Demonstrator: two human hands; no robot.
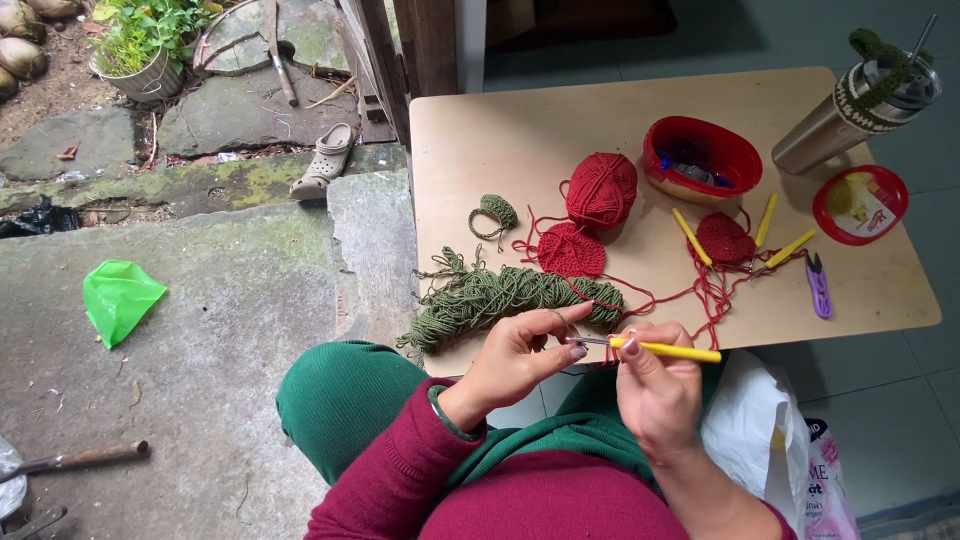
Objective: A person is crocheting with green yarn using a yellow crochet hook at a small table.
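A yellow-handled crochet hook (655,348) is pinched between the thumb and fingers of the right hand (655,385), just off the near edge of the counter (520,130), with its metal tip pointed left. The tip is met by the left hand (520,355), whose thumb and forefinger are pressed together on a strand of green yarn. A loose heap of green yarn (500,298) is spread along the near edge, just beyond the hands. A flat red crocheted piece (571,250) is laid behind it, and a red yarn ball (601,189) farther back. A red oval tub (702,157) is set toward the far right corner.
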